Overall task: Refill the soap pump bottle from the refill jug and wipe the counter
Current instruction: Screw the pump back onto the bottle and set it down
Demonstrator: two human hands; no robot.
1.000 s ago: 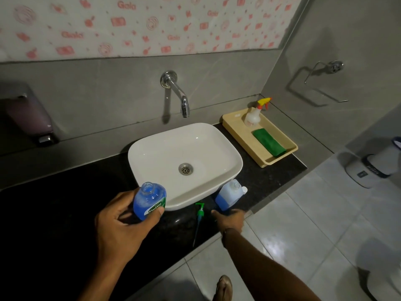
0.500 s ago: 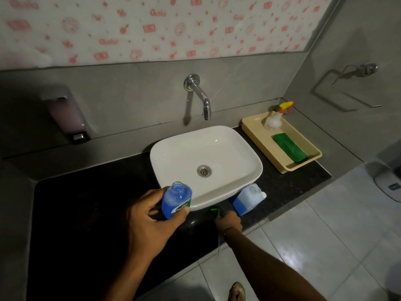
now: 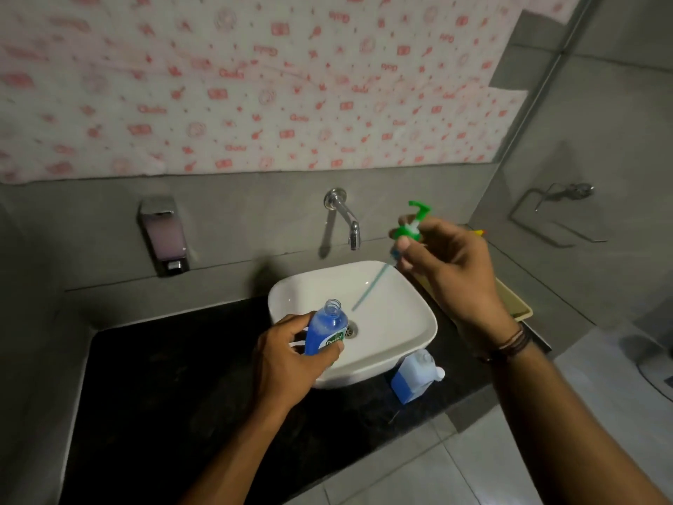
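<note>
My left hand (image 3: 291,362) grips the soap bottle (image 3: 325,331), which is full of blue liquid, open at the neck and held upright over the left edge of the white basin (image 3: 393,322). My right hand (image 3: 448,264) holds the green pump head (image 3: 413,222) up in the air above the basin's right side. Its long dip tube (image 3: 371,287) slants down toward the bottle's mouth and ends just short of it. The refill jug (image 3: 415,377), clear with blue liquid and a white cap, stands on the black counter (image 3: 174,388) in front of the basin's right corner.
A chrome tap (image 3: 346,216) juts from the grey wall over the basin. A wall soap dispenser (image 3: 164,235) hangs at the left. A beige tray (image 3: 517,304) lies right of the basin, mostly behind my right arm. A towel ring (image 3: 561,198) is on the right wall.
My right hand picked the pump head off the counter's front edge and raised it above the basin. My left hand lifted the bottle slightly. The camera tilted up and left.
</note>
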